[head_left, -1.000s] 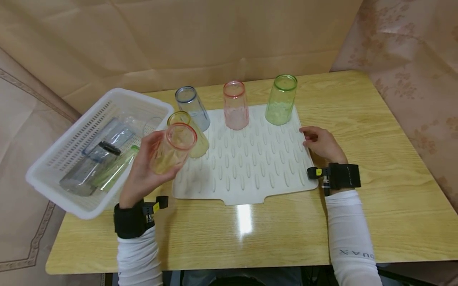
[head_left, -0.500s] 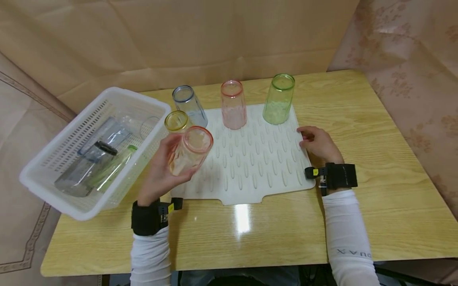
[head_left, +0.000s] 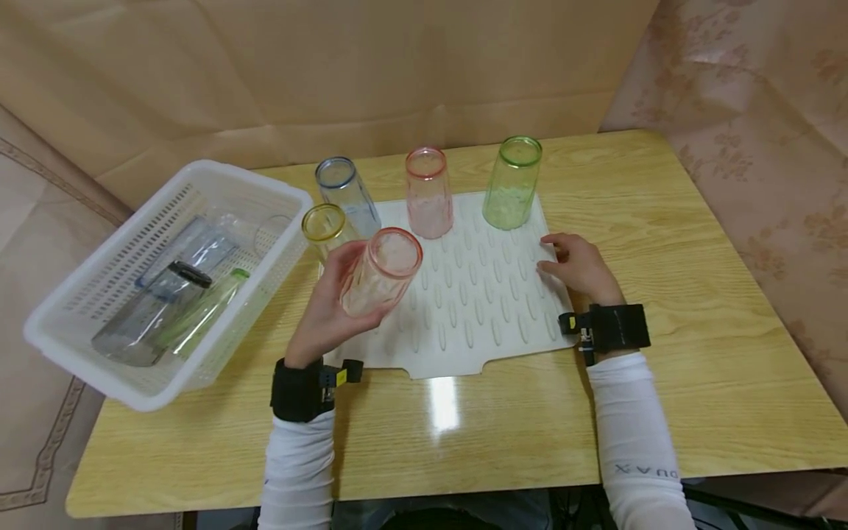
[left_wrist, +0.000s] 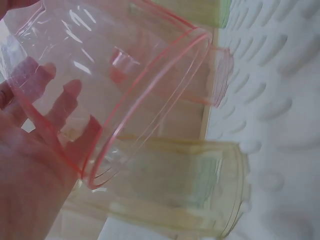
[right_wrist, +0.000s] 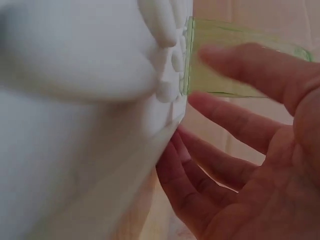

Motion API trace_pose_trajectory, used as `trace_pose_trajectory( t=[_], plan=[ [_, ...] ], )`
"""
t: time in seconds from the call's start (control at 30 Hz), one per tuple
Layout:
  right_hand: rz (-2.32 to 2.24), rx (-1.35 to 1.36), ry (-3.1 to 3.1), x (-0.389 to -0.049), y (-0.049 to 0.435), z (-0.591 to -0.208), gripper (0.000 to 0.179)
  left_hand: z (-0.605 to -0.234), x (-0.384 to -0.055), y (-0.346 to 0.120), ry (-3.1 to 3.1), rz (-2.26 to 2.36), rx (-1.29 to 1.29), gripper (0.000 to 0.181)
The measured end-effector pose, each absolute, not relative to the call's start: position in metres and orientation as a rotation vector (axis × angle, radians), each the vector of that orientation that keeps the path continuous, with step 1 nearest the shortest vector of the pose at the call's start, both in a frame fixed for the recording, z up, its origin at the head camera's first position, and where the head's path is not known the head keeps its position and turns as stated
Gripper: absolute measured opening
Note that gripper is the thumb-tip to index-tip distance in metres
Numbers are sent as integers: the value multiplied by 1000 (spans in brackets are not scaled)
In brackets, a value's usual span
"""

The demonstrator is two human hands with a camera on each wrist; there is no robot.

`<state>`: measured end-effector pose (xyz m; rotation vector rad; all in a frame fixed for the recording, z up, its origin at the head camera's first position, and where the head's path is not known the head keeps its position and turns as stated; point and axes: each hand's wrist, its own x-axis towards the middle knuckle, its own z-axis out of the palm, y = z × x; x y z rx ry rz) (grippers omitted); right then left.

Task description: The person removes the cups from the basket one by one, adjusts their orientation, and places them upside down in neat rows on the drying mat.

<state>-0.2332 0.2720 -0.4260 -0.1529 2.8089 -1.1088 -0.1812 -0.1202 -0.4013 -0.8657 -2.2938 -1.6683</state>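
Observation:
My left hand (head_left: 327,313) grips a clear pink glass (head_left: 382,274) above the left part of a white drying mat (head_left: 477,316), fingers and thumb curled around its side. The glass is tilted. Just behind it, partly hidden, a yellow glass (head_left: 326,224) stands on the mat, also seen as a yellow glass (left_wrist: 165,185) in the left wrist view. My right hand (head_left: 586,271) is at the mat's right edge. In the right wrist view its lower fingers (right_wrist: 200,170) touch the mat's edge, while thumb and index finger are spread apart in front of a green glass (right_wrist: 230,82).
A blue glass (head_left: 351,199), another pink glass (head_left: 429,197) and the green glass (head_left: 512,188) stand along the mat's back edge. On the left, a white basket (head_left: 261,313) holds several glasses, among them a green one (head_left: 205,313) and one with a black rim (head_left: 135,327).
My left hand has carried the pink glass rightwards from beside the basket, past the yellow glass, over the mat. My right hand stays at the mat's right edge, its fingers slightly shifted.

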Motion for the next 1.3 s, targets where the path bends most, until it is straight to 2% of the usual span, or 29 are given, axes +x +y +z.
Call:
trace_pose_trajectory(
  t=[0.57,0.93,1.3],
  plan=[
    [-1246,-150,2754,-222,247,-405,69,-407,-189,-103,-2257,-1653,-894,89],
    [-1357,-371,2751,-224,218,-394,62,-409,-190,-94,-2257,-1680,-871,90],
    [-1465,-618,2752,-223,193,-389,51,-382,-175,-82,-2241,-1664,-930,82]
  ],
)
